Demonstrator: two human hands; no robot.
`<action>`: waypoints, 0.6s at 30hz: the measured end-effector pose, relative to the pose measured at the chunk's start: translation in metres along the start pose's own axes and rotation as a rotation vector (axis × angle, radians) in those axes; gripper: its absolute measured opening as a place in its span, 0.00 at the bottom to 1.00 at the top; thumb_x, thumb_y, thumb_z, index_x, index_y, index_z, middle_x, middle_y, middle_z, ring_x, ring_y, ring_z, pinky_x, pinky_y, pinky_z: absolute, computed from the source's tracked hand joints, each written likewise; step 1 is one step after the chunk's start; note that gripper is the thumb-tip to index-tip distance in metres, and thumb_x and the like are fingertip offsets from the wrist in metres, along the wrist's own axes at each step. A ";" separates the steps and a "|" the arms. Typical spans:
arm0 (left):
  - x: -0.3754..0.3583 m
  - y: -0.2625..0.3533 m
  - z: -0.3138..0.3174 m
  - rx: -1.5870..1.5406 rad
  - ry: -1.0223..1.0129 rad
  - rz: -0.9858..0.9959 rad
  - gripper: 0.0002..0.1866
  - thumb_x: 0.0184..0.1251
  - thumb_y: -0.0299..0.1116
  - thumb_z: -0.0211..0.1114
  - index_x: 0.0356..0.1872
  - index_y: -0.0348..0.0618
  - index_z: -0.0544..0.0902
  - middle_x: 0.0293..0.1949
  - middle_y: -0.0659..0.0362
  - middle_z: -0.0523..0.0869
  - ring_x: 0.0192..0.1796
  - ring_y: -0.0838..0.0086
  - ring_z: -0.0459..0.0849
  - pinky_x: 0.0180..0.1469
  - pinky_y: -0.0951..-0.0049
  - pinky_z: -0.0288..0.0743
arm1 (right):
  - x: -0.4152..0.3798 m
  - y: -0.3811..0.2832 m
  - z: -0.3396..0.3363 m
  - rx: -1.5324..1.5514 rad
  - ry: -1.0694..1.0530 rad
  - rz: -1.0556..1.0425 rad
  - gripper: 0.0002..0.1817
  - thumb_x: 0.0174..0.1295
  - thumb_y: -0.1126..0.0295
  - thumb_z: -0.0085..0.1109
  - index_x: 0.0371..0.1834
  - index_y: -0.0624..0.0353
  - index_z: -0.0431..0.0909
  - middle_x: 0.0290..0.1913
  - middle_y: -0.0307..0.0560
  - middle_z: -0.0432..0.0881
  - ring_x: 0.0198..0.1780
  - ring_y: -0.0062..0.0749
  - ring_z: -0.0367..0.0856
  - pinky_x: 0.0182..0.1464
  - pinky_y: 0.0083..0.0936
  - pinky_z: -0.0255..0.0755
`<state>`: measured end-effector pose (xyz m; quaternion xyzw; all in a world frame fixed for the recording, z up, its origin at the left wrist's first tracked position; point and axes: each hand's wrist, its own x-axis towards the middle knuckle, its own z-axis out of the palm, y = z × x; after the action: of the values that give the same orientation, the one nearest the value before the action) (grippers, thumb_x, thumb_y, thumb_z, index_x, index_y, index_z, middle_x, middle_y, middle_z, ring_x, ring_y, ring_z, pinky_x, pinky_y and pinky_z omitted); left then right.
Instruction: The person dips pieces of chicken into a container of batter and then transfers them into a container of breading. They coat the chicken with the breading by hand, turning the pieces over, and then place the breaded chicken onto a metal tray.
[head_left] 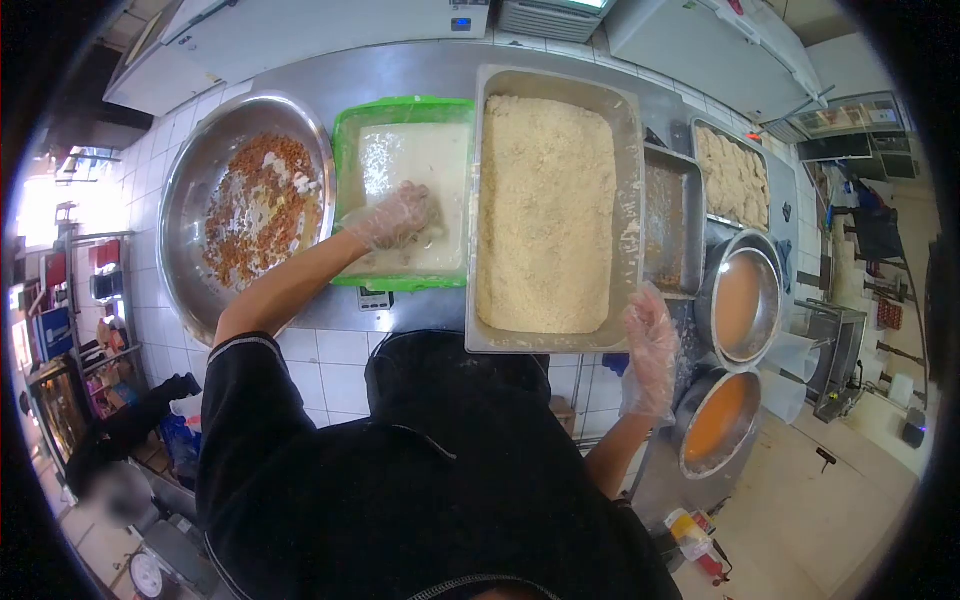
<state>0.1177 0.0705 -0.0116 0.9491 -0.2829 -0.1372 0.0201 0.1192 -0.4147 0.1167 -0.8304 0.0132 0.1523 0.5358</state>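
My left hand (398, 218), in a clear plastic glove, is over the white batter in a green tub (403, 108). Its fingers are bent down at the batter, where small lumps show beside them; what they hold is hidden. My right hand (652, 345), gloved too, rests by the front right corner of a deep steel pan (556, 343). Its fingers are loosely bent near the rim, with nothing visible in them. Pale breadcrumbs (547, 210) fill that pan. Left of the tub stands a wide steel bowl (183, 200) with orange-brown bits and some white powder.
To the right are a narrow steel tray (672, 225), a tray of coated pieces (733, 175) and two bowls of orange liquid (737, 305). A small scale or timer (375, 298) sits below the tub. Behind the table stand white chest freezers (330, 35).
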 end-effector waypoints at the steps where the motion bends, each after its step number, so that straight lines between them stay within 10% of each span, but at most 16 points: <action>1: -0.001 -0.001 -0.010 -0.078 -0.040 -0.027 0.16 0.70 0.43 0.63 0.50 0.43 0.83 0.53 0.48 0.85 0.60 0.53 0.80 0.64 0.51 0.71 | 0.000 0.000 0.002 0.051 0.006 0.011 0.31 0.70 0.71 0.67 0.76 0.61 0.69 0.61 0.46 0.80 0.61 0.29 0.76 0.67 0.28 0.69; 8: -0.021 0.003 -0.032 -0.928 0.011 -0.514 0.18 0.76 0.42 0.64 0.56 0.41 0.79 0.47 0.51 0.86 0.52 0.63 0.86 0.54 0.59 0.81 | 0.009 0.000 0.013 0.018 -0.002 0.027 0.28 0.71 0.72 0.65 0.73 0.62 0.72 0.60 0.51 0.83 0.61 0.32 0.80 0.66 0.29 0.72; 14: -0.039 0.013 -0.001 -2.102 0.377 -0.286 0.18 0.71 0.27 0.69 0.58 0.40 0.78 0.53 0.59 0.84 0.57 0.69 0.84 0.62 0.67 0.80 | 0.015 0.008 0.024 -0.049 -0.032 -0.068 0.25 0.71 0.71 0.64 0.70 0.65 0.75 0.59 0.53 0.84 0.62 0.32 0.81 0.66 0.30 0.73; 18: -0.042 0.021 -0.002 -2.213 0.407 -0.264 0.18 0.72 0.27 0.69 0.60 0.40 0.78 0.58 0.58 0.84 0.58 0.72 0.84 0.62 0.71 0.80 | 0.024 0.011 0.023 -0.040 -0.058 -0.103 0.26 0.71 0.71 0.65 0.70 0.65 0.75 0.60 0.52 0.84 0.62 0.31 0.80 0.66 0.30 0.72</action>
<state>0.0738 0.0755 0.0030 0.4367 0.1048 -0.1563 0.8797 0.1346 -0.3951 0.0914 -0.8357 -0.0481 0.1488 0.5264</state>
